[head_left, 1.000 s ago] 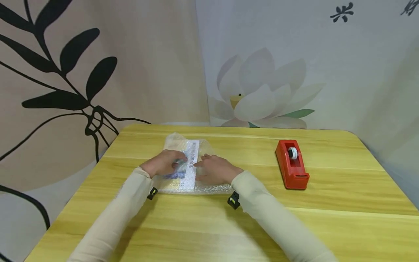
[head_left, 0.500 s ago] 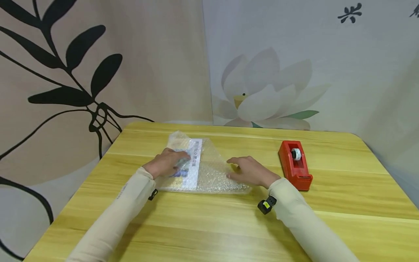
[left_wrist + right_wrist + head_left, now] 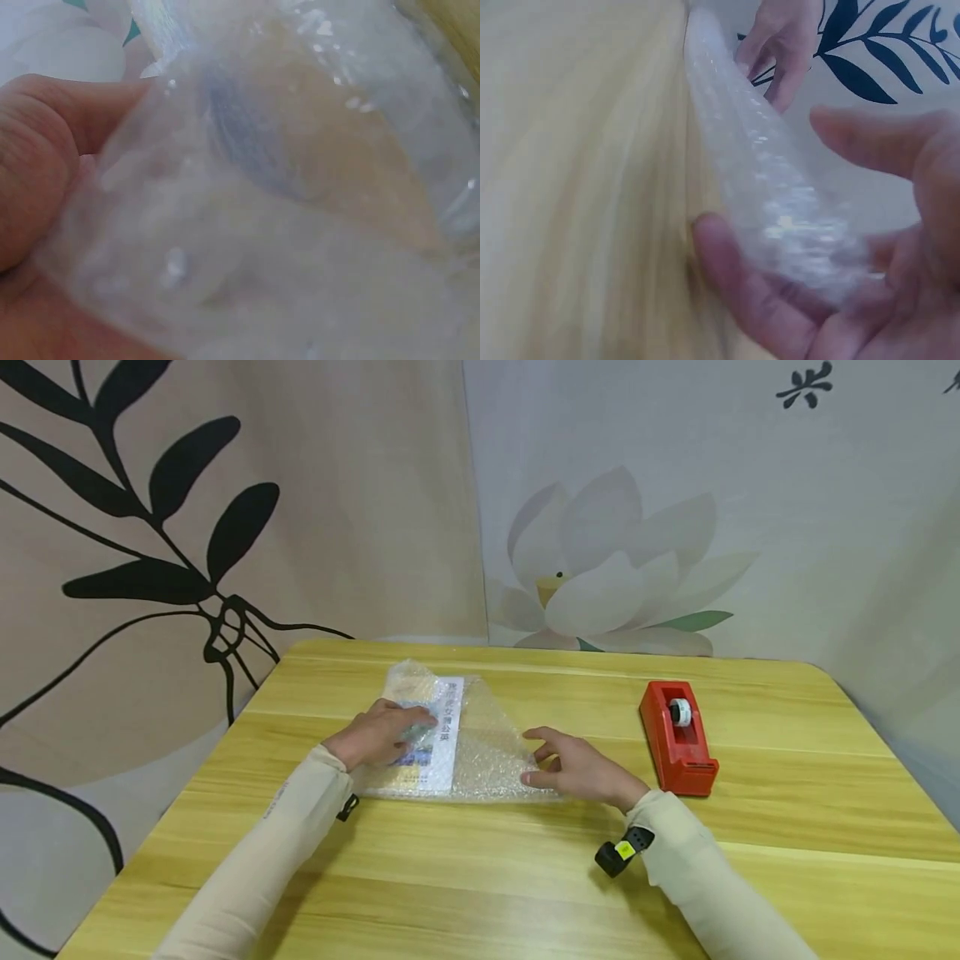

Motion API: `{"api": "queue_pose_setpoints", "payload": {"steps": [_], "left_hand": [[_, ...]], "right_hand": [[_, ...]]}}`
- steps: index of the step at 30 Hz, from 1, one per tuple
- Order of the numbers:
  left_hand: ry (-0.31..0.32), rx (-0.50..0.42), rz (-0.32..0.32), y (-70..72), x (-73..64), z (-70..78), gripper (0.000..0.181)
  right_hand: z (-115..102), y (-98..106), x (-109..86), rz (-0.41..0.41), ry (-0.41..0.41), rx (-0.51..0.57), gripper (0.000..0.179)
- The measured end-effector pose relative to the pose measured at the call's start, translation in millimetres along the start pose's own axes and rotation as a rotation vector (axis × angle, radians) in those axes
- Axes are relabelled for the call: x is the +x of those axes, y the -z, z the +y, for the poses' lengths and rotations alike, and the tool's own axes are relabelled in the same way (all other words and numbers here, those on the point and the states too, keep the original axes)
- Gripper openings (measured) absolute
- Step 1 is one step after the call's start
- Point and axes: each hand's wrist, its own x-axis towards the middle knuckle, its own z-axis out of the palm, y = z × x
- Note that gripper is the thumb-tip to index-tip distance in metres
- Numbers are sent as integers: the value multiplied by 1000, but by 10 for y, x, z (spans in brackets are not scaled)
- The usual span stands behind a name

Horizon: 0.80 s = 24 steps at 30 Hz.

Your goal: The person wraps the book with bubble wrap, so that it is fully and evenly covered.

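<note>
A sheet of clear bubble wrap [image 3: 491, 756] lies on the wooden table, with a white, blue and yellow printed book or booklet [image 3: 444, 752] under or inside it. My left hand [image 3: 375, 735] rests on the book's left part through the wrap, index finger stretched over it. In the left wrist view the film [image 3: 225, 300] covers its fingertips. At the wrap's right edge is my right hand [image 3: 585, 768], thumb and fingers spread apart. The right wrist view has the bubbly edge [image 3: 795, 225] lying between those parted fingers.
A red tape dispenser [image 3: 678, 739] holding a small roll of tape [image 3: 681, 712] stands to the right, beyond the right hand. Behind the far edge of the wooden table [image 3: 480, 877] hangs a curtain [image 3: 375, 510] printed with leaves and a lotus.
My right hand has moved right, off the book to the wrap's right edge, then slightly nearer to me. More of the wrap and book shows. The left hand stays on the book.
</note>
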Motion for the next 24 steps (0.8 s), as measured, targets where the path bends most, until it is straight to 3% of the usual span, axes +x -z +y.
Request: {"api": "queue_pose_setpoints", "payload": {"steps": [6, 10, 18, 24], "left_hand": [[-8, 8, 0, -1, 0, -12, 52], [-9, 9, 4, 0, -4, -11, 52], [-8, 7, 14, -1, -10, -10, 52], [-12, 5, 18, -17, 0, -15, 52]], "right_hand": [[20, -62, 1, -23, -76, 328, 79], [3, -90, 6, -30, -109, 472, 74], [-2, -114, -8, -55, -93, 577, 50], [-29, -131, -20, -53, -28, 575, 48]]}}
